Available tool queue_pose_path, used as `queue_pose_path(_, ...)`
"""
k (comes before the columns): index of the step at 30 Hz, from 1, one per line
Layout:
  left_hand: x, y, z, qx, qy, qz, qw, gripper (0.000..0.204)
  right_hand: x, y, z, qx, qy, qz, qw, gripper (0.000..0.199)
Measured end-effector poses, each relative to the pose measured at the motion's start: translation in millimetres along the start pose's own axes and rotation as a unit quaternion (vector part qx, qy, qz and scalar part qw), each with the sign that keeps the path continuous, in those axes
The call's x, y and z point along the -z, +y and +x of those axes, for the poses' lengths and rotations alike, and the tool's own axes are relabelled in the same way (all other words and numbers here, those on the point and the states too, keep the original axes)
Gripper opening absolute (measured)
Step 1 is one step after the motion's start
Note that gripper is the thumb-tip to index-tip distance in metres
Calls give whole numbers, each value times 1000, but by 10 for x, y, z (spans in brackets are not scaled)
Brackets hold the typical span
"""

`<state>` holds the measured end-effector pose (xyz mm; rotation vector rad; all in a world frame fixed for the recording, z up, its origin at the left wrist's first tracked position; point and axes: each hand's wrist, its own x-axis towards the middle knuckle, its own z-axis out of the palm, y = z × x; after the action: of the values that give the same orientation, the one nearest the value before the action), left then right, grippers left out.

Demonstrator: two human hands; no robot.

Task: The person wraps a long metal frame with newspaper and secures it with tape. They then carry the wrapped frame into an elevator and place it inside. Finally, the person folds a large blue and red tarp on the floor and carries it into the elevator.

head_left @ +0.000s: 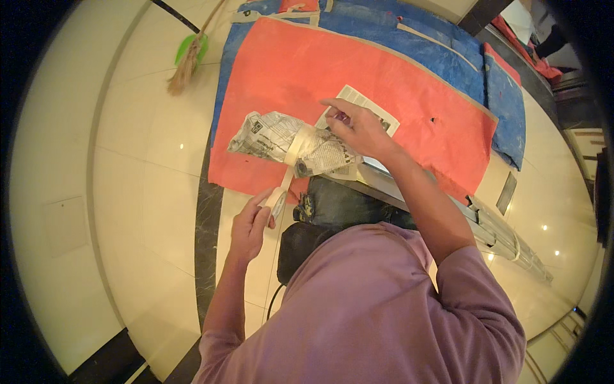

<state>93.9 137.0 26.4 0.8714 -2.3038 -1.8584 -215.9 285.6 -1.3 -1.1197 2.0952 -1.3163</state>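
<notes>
I see warm, bright light with small shiny spots on the floor (147,192). Edges bend and go black. Nothing looks blurry.

glossy cream floor tiles (128,192) with a dark inlaid band (208,217) reflect ceiling lights; orange (358,77) and blue sheets (448,51) cover the floor, a broom (187,64) nearby.
</notes>
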Motion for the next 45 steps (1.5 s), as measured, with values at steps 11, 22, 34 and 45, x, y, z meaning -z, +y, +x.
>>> queue_pose_path(11,-328,1402,1301,-223,-10,98,970,43,-268,-154,227,-19,-23,167,986,29)
queue_pose_path(22,-411,294,935,-359,111,511,773,48,-357,283,424,-118,31,28,992,35)
queue_pose_path(34,-426,457,1116,-343,78,554,755,45,-292,-79,315,76,-93,-43,992,36)
queue_pose_path(45,-461,545,1122,-362,57,561,742,41,-425,126,440,112,-73,-230,964,36)
